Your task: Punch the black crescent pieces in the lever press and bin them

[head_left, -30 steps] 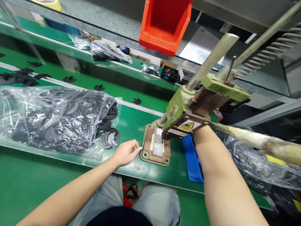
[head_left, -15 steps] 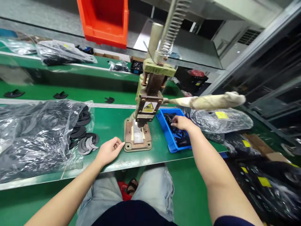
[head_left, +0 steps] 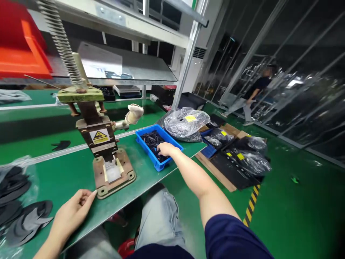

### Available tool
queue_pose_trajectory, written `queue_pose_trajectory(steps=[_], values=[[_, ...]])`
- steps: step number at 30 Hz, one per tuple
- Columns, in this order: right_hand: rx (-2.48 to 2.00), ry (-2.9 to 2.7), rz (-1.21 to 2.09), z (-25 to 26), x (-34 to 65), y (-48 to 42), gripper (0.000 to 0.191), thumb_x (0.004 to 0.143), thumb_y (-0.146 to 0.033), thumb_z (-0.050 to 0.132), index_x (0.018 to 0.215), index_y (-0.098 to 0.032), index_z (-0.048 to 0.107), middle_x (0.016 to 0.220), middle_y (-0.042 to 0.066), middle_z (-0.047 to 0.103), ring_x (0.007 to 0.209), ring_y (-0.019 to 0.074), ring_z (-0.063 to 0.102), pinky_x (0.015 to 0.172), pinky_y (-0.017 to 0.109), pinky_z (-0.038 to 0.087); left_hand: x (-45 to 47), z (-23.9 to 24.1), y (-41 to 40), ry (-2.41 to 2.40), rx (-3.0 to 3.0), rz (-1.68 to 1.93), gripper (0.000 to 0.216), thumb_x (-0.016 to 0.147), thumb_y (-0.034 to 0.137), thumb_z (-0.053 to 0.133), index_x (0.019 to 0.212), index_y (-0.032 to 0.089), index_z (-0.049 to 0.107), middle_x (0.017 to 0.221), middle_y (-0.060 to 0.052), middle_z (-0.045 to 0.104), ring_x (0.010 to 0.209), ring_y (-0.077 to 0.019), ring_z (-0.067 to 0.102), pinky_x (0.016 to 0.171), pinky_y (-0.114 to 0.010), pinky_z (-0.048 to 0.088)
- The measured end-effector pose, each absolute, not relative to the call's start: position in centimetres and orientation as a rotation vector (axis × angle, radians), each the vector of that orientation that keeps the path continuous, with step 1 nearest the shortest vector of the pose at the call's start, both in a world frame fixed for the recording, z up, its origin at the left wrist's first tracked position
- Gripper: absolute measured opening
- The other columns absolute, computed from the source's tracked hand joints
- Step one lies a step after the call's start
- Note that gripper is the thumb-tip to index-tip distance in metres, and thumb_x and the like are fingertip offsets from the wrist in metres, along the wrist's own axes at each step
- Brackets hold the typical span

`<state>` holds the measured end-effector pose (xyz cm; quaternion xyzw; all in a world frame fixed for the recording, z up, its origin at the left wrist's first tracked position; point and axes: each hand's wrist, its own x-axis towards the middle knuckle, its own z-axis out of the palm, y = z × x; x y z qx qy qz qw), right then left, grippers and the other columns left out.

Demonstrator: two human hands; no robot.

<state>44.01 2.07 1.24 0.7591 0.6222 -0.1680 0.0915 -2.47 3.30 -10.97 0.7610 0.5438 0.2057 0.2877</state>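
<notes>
My right hand (head_left: 165, 149) is inside the blue tray (head_left: 159, 166), its fingers bent and pinched down among small black parts (head_left: 152, 138). Just what lies between the fingertips is too small to make out. Resting on the green bench, my left hand (head_left: 77, 207) has its fingers curled in and nothing visible in them. Its thumb tip meets the near left corner of the press base (head_left: 101, 190). A hand press (head_left: 98, 133) with a warning label stands between my hands, a clear block (head_left: 113, 172) lying under its ram.
Grey and black curved flat pieces (head_left: 25, 226) lie by a clear bag at left. Bagged goods (head_left: 185, 124) sit beyond the tray. The press handle (head_left: 134, 113) juts rightward. Boxes and bags (head_left: 237, 158) stand right of the bench; a person (head_left: 258, 86) is farther back.
My view has swung to the right, so the press now appears farther left and the floor at right shows. My right hand stays in the tray; my left stays by the press base.
</notes>
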Motion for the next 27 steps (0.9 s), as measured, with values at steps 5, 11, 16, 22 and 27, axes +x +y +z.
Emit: queue_pose_trajectory(steps=[5,11,16,22,27], values=[[2.381,1.961,-0.347,1.4,45.4,0.4,0.042,0.098,-0.046,0.063,0.131,-0.021,0.062,0.137,0.01,0.064,0.121,0.0217,0.064,0.104,0.046,0.059,-2.4,-10.7,3.1,1.484,2.016,0.574,0.048,0.086,0.073,0.055,0.093,0.026,0.063,0.077,0.002,0.072,0.069,-0.0218,0.069,0.064,-0.03,0.052],[2.487,2.13,-0.267,0.3,45.5,-0.5,0.038,0.098,-0.046,0.062,0.126,-0.02,0.064,0.132,0.009,0.066,0.118,0.0205,0.066,0.103,0.045,0.059,-2.5,-10.8,3.1,1.463,1.977,0.599,0.053,0.084,0.078,0.056,0.092,0.026,0.064,0.075,0.002,0.07,0.069,-0.0215,0.066,0.066,-0.03,0.052],[2.693,2.289,-0.098,1.4,45.1,-1.4,0.033,0.099,-0.044,0.062,0.119,-0.019,0.067,0.126,0.008,0.069,0.117,0.02,0.066,0.106,0.047,0.057,-2.6,-11.3,3.3,1.404,1.871,0.709,0.054,0.084,0.077,0.06,0.094,0.024,0.065,0.075,0.002,0.068,0.067,-0.0196,0.063,0.064,-0.029,0.05],[2.848,2.754,-0.036,2.0,40.2,-5.7,0.034,0.104,-0.041,0.051,0.124,-0.023,0.071,0.114,0.008,0.075,0.102,0.0163,0.071,0.096,0.036,0.06,-1.9,-9.2,1.6,1.432,1.688,1.112,0.049,0.086,0.068,0.065,0.092,0.02,0.065,0.074,0.0,0.064,0.065,-0.0172,0.058,0.06,-0.028,0.047],[2.611,3.23,-0.448,-1.5,32.7,-8.9,0.021,0.095,-0.036,0.068,0.112,-0.028,0.075,0.109,0.004,0.08,0.099,0.0184,0.076,0.094,0.037,0.063,1.2,-4.4,-2.5,1.077,1.944,1.171,0.025,0.096,0.045,0.066,0.099,0.02,0.066,0.088,-0.003,0.069,0.076,-0.0156,0.063,0.074,-0.029,0.054]])
